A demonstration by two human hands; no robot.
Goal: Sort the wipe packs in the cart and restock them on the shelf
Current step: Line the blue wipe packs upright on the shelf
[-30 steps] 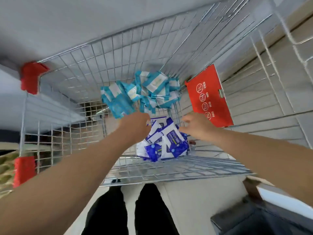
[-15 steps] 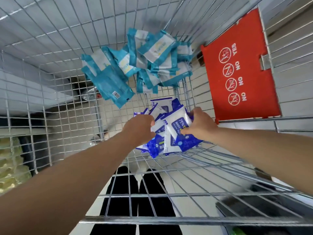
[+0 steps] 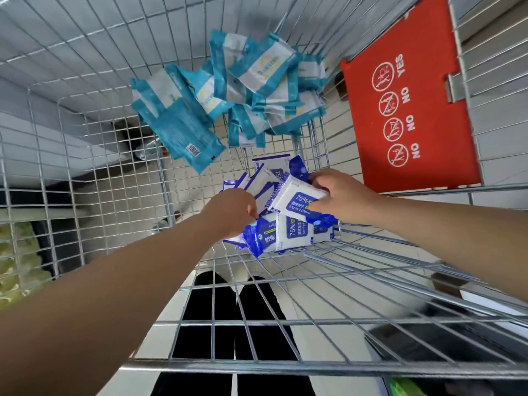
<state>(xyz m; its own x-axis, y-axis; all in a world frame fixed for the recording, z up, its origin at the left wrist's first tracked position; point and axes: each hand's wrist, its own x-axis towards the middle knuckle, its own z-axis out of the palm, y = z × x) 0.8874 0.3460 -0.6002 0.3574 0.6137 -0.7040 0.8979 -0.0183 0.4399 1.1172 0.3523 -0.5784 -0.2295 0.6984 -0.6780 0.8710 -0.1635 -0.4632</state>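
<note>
Well, the right hand (image 3: pixel 340 195) has its grip closed round one blue wipe pack (image 3: pixel 294 198) atop the blue heap (image 3: pixel 288 232) in the cart (image 3: pixel 285 366), teal packs (image 3: pixel 228 92) at twelve o'clock. Beside it the left hand (image 3: pixel 231 212) curls in (holding anything? cannot tell). Light, squashy, slick film; likely best pinched across its width.

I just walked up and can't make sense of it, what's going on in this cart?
A person is reaching both hands into a wire shopping cart. The right hand grips a blue-and-white alcohol wipes pack on top of a pile of matching packs at the near end. The left hand is against that same pile, but its fingers are hidden, so its grip is unclear. The teal wipe packs lie in a separate heap farther in, so the two kinds look sorted apart.
</note>
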